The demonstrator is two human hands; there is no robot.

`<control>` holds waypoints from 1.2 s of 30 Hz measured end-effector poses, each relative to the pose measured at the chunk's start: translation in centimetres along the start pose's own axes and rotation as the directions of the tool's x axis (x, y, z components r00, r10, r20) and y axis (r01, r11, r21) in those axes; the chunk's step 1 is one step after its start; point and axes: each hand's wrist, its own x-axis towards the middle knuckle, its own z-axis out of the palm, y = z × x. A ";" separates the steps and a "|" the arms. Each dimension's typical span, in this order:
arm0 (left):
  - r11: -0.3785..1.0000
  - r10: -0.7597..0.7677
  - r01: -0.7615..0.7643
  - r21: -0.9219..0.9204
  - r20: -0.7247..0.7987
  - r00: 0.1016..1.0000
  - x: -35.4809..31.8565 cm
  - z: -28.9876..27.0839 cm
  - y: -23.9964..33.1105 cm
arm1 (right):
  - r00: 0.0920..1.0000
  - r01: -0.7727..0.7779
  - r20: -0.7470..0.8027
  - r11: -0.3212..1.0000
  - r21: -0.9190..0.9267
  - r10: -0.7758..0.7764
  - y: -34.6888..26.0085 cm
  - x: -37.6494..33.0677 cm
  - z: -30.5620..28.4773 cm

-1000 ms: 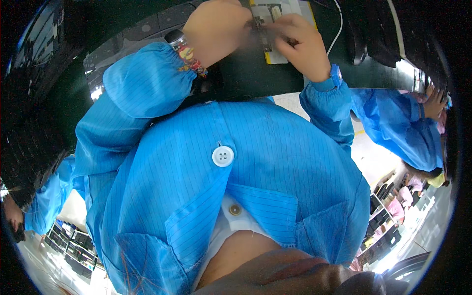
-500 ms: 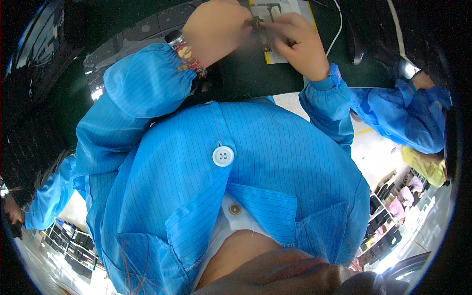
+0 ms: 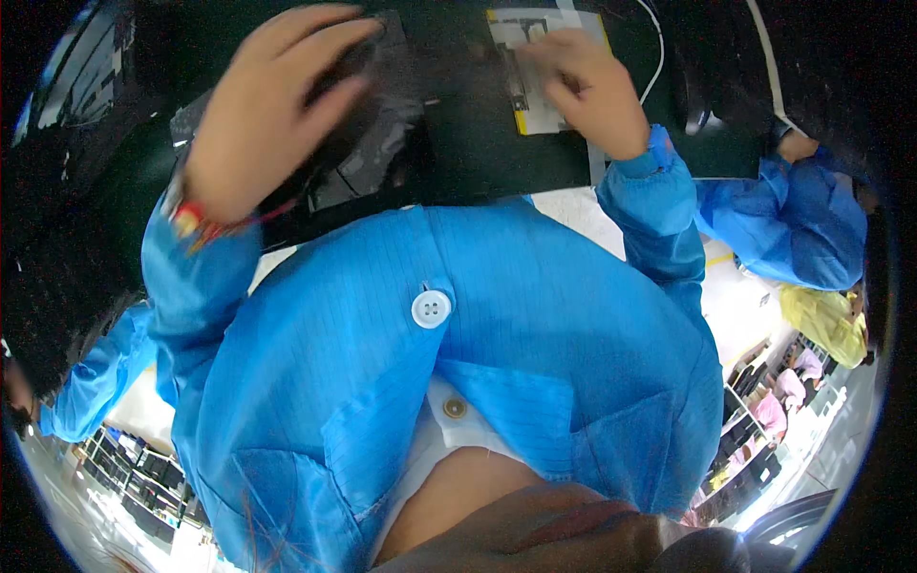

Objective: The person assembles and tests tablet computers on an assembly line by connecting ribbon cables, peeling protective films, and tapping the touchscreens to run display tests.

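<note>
The left hand (image 3: 263, 119) has moved from the sheet (image 3: 544, 116), fingers apart — only the right hand (image 3: 604, 103) works there, its grip I cannot tell.

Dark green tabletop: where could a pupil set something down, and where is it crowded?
The widest bare patch of the dark green tabletop lies between the dark glossy sheet and the white, yellow-edged card. A narrower strip separates card and thin white cable. Crowded: the sheet under the left hand, the card under the right hand.
</note>
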 end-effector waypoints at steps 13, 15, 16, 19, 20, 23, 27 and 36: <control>0.456 -0.875 0.558 -0.693 -0.233 0.424 -15.0 2.8 0.3 | 0.967 -0.246 -0.098 0.965 -0.091 0.237 1.6 1.6 0.3; 0.462 -0.855 0.457 -0.760 -0.246 0.456 -14.5 3.6 0.2 | 0.971 -0.230 -0.106 0.959 -0.168 0.215 1.4 1.6 0.4; 0.461 -0.857 0.457 -0.761 -0.249 0.451 -14.3 3.8 0.1 | 0.972 -0.224 -0.104 0.960 -0.168 0.209 1.4 1.7 0.6; 0.407 -0.863 0.370 -0.836 -0.218 0.457 -13.7 3.8 0.2 | 0.967 -0.245 -0.109 0.954 -0.175 0.228 1.4 1.7 0.9; 0.407 -0.863 0.370 -0.835 -0.218 0.456 -13.8 3.8 0.2 | 0.968 -0.243 -0.104 0.953 -0.180 0.227 1.3 1.7 0.9; 0.381 -0.871 0.328 -0.864 -0.217 0.440 -13.9 3.0 0.7 | 0.968 -0.249 -0.076 0.953 -0.171 0.239 1.0 1.6 0.4; 0.174 -0.876 0.012 -0.985 -0.149 0.460 -13.6 0.5 1.1 | 0.971 -0.213 -0.145 0.965 -0.154 0.191 -0.4 1.4 0.8; -0.451 -0.667 0.183 -0.873 0.467 0.581 -10.3 1.9 -4.1 | 0.970 0.242 0.051 0.967 -0.078 -0.239 -11.2 4.7 3.4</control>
